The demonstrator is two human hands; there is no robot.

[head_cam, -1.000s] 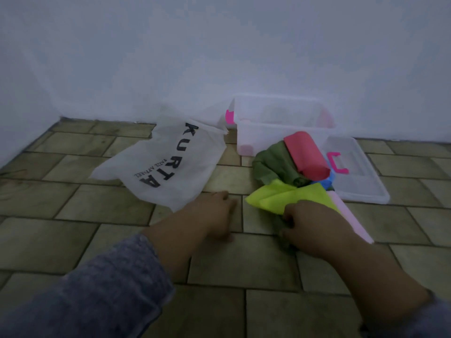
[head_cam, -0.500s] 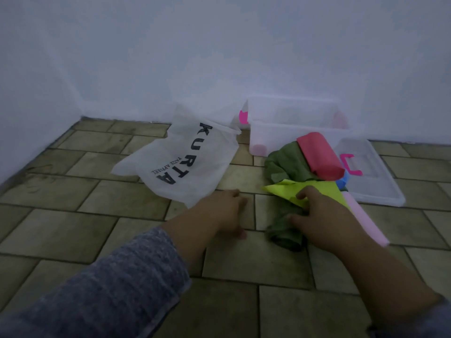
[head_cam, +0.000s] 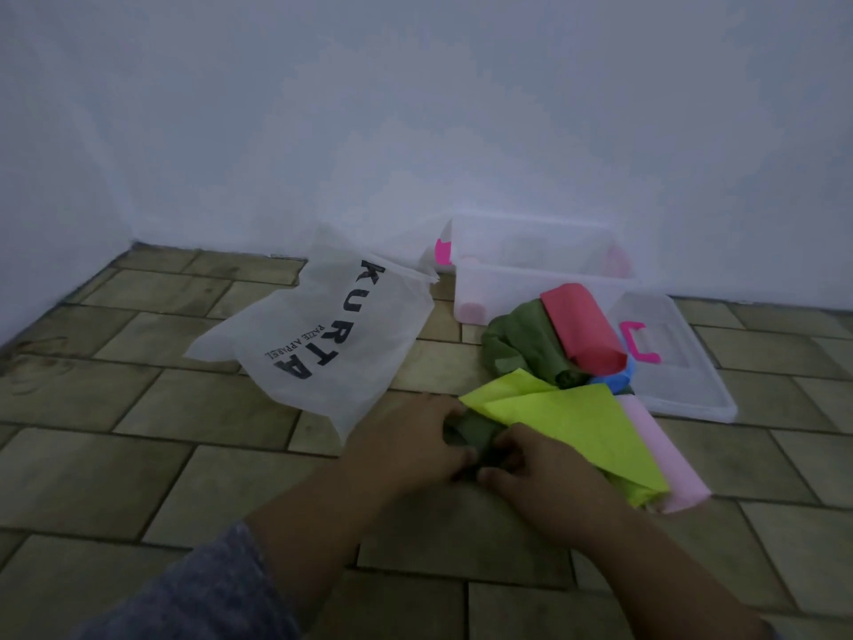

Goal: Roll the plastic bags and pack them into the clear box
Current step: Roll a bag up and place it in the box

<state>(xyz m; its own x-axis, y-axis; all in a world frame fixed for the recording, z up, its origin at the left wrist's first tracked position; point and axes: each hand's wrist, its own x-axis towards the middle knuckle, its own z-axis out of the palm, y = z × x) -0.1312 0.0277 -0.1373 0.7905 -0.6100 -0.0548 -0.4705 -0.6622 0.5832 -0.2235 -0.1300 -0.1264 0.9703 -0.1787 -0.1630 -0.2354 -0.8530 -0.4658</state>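
A dim tiled floor is seen from above, bounded by a white wall. A clear box with pink latches is set against the wall, and everything else is placed relative to it. Its lid, with a pink handle, is laid flat just right of the box. A white bag printed "KURTA" is spread on the floor left of the box. In front of the box a heap of bags is piled: a red roll resting on a dark green bag, with a yellow-green bag and a pink bag nearer the viewer. A small dark green bundle is gripped by the left hand and the right hand, both closed on it, at the near edge of the heap.
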